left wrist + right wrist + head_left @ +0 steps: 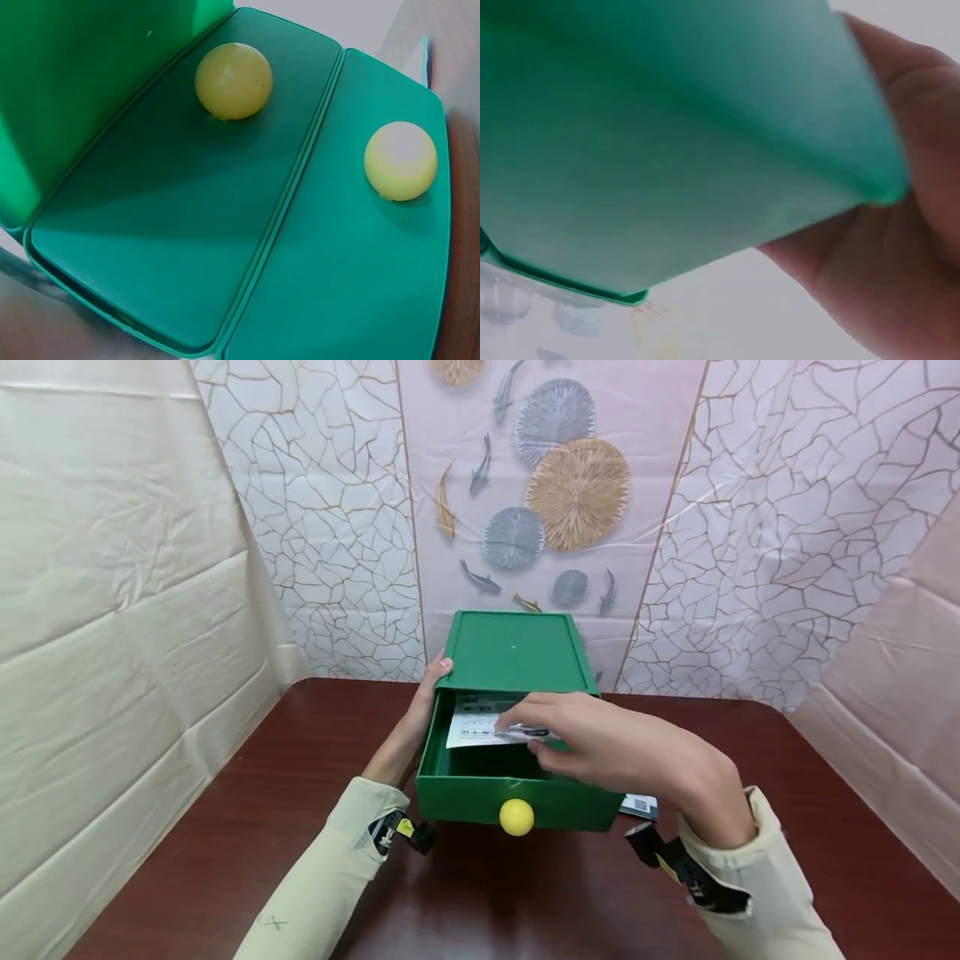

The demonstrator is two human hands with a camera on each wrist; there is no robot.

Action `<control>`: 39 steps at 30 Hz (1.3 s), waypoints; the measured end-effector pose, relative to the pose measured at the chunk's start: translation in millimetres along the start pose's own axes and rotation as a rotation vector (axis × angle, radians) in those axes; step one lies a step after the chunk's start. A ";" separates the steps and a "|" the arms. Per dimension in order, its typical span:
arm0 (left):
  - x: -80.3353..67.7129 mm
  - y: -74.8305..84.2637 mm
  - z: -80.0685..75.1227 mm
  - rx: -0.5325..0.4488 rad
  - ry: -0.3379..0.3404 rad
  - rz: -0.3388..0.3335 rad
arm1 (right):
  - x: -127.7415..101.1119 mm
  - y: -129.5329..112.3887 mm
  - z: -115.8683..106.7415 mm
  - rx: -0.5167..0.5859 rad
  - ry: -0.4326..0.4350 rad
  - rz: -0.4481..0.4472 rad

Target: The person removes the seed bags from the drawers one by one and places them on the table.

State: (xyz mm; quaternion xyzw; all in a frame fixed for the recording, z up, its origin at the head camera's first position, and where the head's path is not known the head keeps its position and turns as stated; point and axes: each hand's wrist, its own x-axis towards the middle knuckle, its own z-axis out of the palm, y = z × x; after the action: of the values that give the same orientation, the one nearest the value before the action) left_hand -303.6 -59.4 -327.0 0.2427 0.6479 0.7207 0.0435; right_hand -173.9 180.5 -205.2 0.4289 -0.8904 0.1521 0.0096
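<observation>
A green desktop drawer box [517, 652] has its top drawer [480, 797] pulled out, with a round yellow knob [517, 817] on the front. Inside that drawer lies a white printed paper [472, 731], its back part hidden under the box top. My right hand [600, 739] reaches over the drawer's right side; its fingertips touch the paper, and the thumb is spread away from them at its front edge. My left hand [420, 706] rests along the box's left side, thumb at the top edge, other fingers hidden.
Below the pulled-out drawer, the left wrist view has two closed drawer fronts with yellow knobs [234, 81]. A small card with a QR code [640, 806] lies on the dark brown table [300, 827], right of the box. Patterned cloth [337, 527] hangs behind.
</observation>
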 end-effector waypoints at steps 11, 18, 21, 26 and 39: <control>0.7 -1.0 0.8 0.016 0.010 0.013 | -18.2 -1.2 19.8 -0.361 0.455 0.023; 4.8 -0.9 1.0 0.015 0.000 0.046 | -17.1 9.5 24.7 -0.403 0.677 0.092; 4.8 -0.3 -0.5 0.024 -0.003 0.060 | -16.9 11.3 24.4 -0.422 0.697 0.103; 6.9 0.4 -3.1 0.006 -0.007 0.080 | -20.7 8.4 21.0 -0.400 0.668 0.114; 7.4 -2.5 -3.6 0.010 -0.005 0.080 | -51.0 -11.5 1.8 -0.312 0.734 0.150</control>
State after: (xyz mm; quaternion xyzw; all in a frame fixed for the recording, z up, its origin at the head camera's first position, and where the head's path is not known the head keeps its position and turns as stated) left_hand -312.2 -59.5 -327.3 0.2702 0.6411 0.7181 0.0153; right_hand -132.6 212.1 -211.3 0.2734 -0.8691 0.1585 0.3807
